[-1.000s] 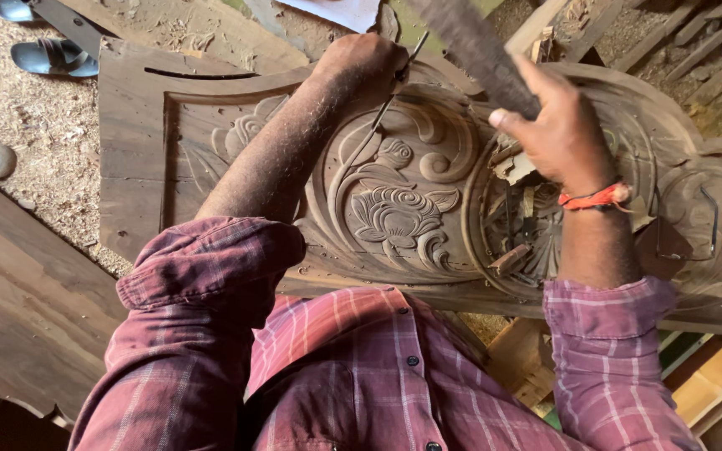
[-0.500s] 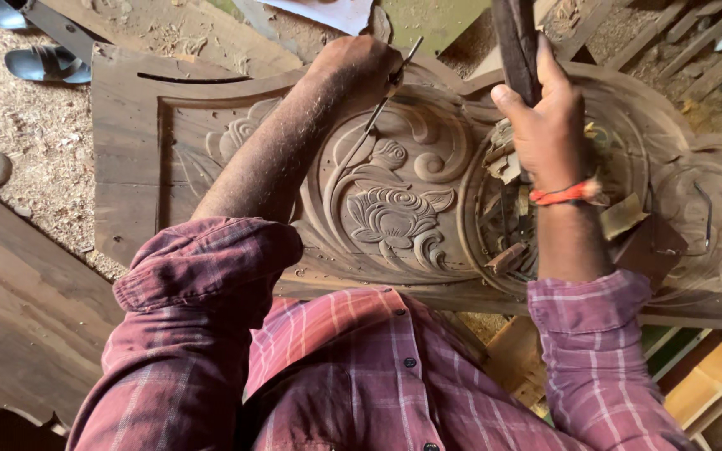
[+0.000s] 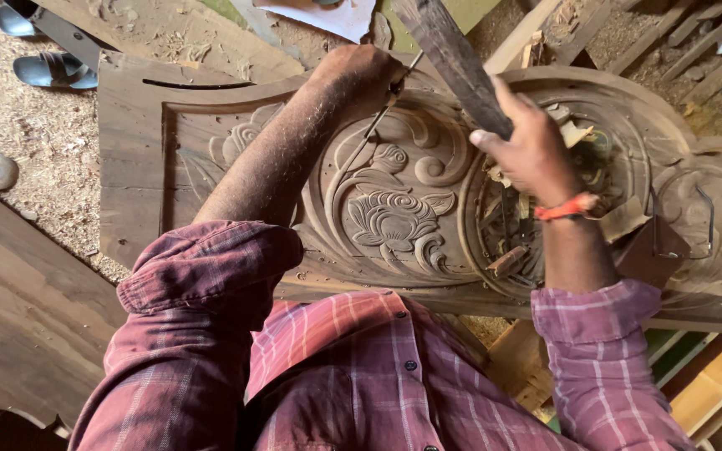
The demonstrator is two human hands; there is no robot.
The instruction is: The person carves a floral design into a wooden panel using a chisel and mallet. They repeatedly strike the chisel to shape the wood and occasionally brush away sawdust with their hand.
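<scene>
My right hand has swung the wooden mallet back over to the left since half a second ago, when I held it nearly upright above the panel. Now the dark, flat-sided club slants up and away from my fist toward the top of the view, its head well above the carving, much as it lay a second ago. So I judge this to be the raised part of a stroke, with the blow not yet landed. My left forearm has hardly shifted across these moments, and the chisel stays planted in the same spot.

My right hand is clenched hard round the lower end of the mallet, fingers wrapped and thumb pressed along it, an orange band at the wrist.

My left hand is closed round the handle end of a thin steel chisel. The shaft runs down and to the left from my fist, and its tip rests on the carved scrollwork just above the flower relief.

The carved wooden panel lies flat below me, with loose wood chips piled in the round hollow under my right hand. Sawdust covers the ground to the left, where a sandal sits.
</scene>
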